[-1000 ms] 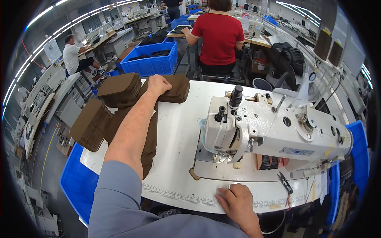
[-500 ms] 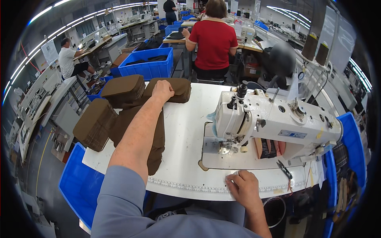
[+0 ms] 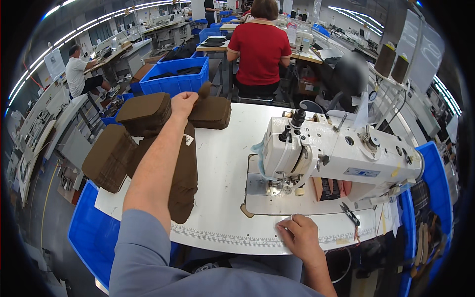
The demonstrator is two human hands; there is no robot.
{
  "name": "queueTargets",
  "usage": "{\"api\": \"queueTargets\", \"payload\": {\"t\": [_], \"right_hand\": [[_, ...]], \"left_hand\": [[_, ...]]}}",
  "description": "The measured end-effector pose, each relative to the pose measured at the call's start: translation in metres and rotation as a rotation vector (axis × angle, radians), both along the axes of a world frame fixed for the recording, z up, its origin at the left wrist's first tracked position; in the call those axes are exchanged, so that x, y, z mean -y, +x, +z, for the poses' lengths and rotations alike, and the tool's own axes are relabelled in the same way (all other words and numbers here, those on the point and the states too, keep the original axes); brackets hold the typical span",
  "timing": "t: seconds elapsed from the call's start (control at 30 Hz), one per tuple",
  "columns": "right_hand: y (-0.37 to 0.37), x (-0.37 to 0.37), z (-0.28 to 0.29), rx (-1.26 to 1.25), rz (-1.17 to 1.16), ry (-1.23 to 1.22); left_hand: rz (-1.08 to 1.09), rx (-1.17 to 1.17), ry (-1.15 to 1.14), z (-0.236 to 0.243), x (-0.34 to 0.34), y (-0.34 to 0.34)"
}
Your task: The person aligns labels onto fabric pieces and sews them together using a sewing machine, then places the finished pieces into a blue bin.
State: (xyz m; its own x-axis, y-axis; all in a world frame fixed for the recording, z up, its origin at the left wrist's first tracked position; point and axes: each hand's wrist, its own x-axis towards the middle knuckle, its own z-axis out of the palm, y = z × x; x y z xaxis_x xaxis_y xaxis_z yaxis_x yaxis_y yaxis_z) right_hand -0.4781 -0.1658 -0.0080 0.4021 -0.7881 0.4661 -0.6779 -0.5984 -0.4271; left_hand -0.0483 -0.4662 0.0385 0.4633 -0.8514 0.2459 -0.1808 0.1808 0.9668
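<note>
Right hand (image 3: 301,236): at the table's (image 3: 222,168) near edge, fingers curled; couldn't tell if holding anything.
Sewing machine (image 3: 346,148): beyond that hand, well apart from the brown cloth.
Left hand (image 3: 184,105): pinched a brown piece (image 3: 204,90).
Change: piece stood raised above the far stack (image 3: 213,113); half a second earlier, hand lay on top. Likely separated from the pile.
Blue bin (image 3: 173,86): past the table.

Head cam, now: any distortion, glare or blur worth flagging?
Head view: fisheye bows the ruler strip, corners go black; head view: ceiling lights curve and look near pure white; head view: dark round shape behind the sewing machine is smeared; head view: left hand and right hand read clearly.
</note>
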Motion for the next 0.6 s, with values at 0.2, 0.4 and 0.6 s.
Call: {"api": "queueTargets", "payload": {"t": [0.2, 0.4, 0.6], "right_hand": [[-0.001, 0.000, 0.001, 0.004, 0.014, -0.002], [0.001, -0.004, -0.002, 0.005, 0.018, -0.032], [0.001, -0.013, -0.001, 0.028, -0.081, -0.146]], "left_hand": [[-0.443, 0.407, -0.059, 0.050, -0.133, -0.037], [-0.940, 0.788, 0.024, -0.004, -0.284, -0.122], [-0.812, 1.355, -0.042, -0.045, -0.329, -0.157]]}}
